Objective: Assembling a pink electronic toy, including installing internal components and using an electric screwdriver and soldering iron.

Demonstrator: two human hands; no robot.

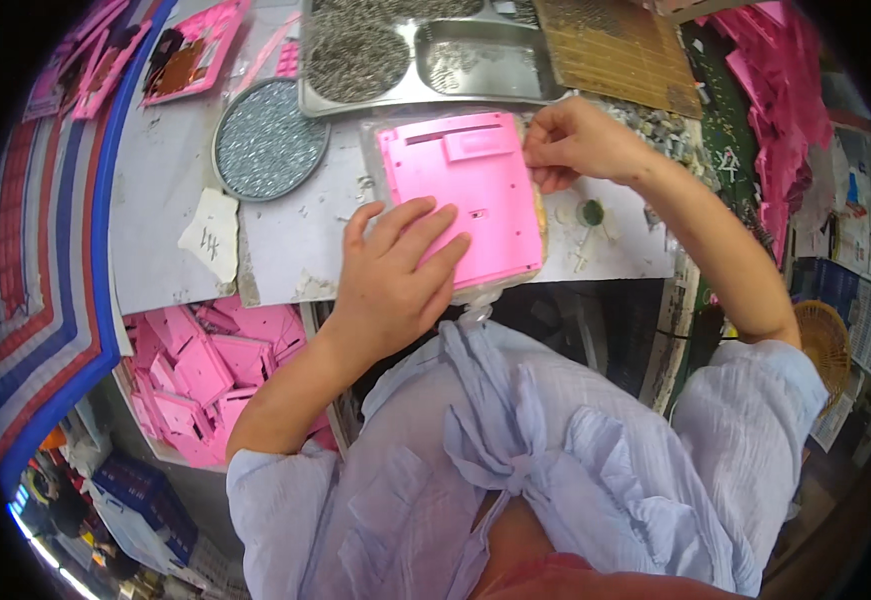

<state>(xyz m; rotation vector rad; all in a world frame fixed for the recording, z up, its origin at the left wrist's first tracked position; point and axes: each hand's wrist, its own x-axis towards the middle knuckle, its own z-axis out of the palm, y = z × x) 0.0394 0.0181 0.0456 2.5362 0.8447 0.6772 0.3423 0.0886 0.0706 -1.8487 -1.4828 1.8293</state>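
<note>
A flat pink plastic casing with a slot and a raised block near its far edge lies in front of me, on what looks like clear plastic film. My left hand rests on its lower left part, fingers spread flat over the surface. At the casing's upper right edge is my right hand, its thumb and fingers pinched together. Whatever may be between those fingertips is too small or hidden to make out.
A metal tray of small metal parts stands at the back, beside a brown board. Left of the casing sits a round dish of small silvery pieces. A bin of pink casings is below the table's left edge.
</note>
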